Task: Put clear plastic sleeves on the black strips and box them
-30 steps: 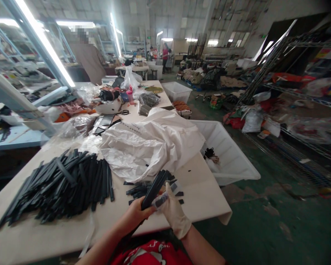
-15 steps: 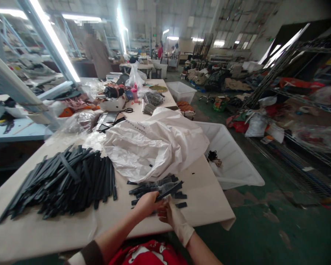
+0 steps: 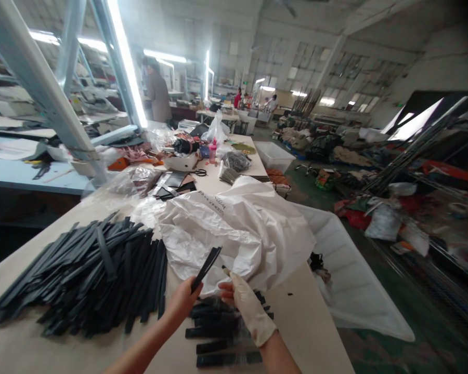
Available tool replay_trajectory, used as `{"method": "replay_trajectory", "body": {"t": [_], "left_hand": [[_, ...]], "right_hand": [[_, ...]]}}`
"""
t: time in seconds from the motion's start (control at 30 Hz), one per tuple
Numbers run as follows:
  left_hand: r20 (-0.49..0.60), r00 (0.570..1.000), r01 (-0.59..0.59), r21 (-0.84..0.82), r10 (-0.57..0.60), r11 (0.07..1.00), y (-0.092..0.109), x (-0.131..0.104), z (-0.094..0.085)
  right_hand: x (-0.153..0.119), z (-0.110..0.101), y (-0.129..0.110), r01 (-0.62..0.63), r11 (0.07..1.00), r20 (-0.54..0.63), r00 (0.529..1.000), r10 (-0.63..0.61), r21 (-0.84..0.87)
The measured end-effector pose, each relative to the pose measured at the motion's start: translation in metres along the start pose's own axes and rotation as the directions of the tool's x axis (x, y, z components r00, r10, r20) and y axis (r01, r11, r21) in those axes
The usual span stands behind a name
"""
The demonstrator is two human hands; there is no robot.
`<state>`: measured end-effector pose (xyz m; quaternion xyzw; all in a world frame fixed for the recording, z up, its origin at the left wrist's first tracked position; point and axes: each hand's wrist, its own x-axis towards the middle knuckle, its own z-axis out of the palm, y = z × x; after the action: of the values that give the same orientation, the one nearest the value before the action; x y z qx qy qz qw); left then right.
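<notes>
My left hand (image 3: 184,297) is closed round a few thin black strips (image 3: 206,267), tilted up and to the right over a crumpled white sack (image 3: 214,228). To its right is my right hand (image 3: 246,306), in a pale glove that leaves some fingertips bare. A small dark piece (image 3: 225,270) shows at its thumb and index tips; its kind is unclear. Below both hands, bundles of black strips (image 3: 210,331) lie in rows on the table, partly under clear wrapping. On the left is a large loose heap of black strips (image 3: 101,275).
The cloth-covered table (image 3: 308,332) carries scissors (image 3: 199,172), a pink bottle (image 3: 212,153) and plastic bags farther back. A white bin (image 3: 359,275) stands against its right side. A metal post (image 3: 42,88) rises at left. Other people are in the background.
My hands have lifted off the bundles and moved apart. The strips in my left hand now point more steeply upward. The view has shifted, showing more of the bundles below.
</notes>
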<state>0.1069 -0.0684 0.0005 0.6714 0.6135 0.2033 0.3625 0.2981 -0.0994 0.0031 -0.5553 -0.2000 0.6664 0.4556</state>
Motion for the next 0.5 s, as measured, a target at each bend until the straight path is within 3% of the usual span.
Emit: {"method": "replay_trajectory", "body": {"t": [0.1,0.2,0.3,0.4,0.5], "left_hand": [[-0.019,0.999,0.037,-0.105,-0.039,0.994,-0.017,0.019,-0.002],[-0.009,0.998,0.062,-0.13,-0.064,0.99,-0.038,0.034,0.002],[0.0,1.0,0.022,-0.11,-0.022,0.994,-0.05,0.048,0.013],[0.027,0.999,0.019,-0.08,-0.017,0.997,-0.04,0.064,0.028],[0.067,0.997,0.037,-0.118,-0.029,0.992,-0.015,0.078,0.046]], "right_hand": [[0.041,0.007,-0.029,0.06,0.991,-0.137,0.988,-0.076,-0.117],[0.07,-0.011,-0.041,0.1,0.928,-0.244,0.949,-0.197,-0.359],[0.087,-0.035,-0.047,0.134,0.807,-0.25,0.91,-0.33,-0.575],[0.099,-0.056,-0.058,0.147,0.725,-0.238,0.885,-0.401,-0.672],[0.112,-0.08,-0.073,0.12,0.621,-0.236,0.857,-0.459,-0.774]]}}
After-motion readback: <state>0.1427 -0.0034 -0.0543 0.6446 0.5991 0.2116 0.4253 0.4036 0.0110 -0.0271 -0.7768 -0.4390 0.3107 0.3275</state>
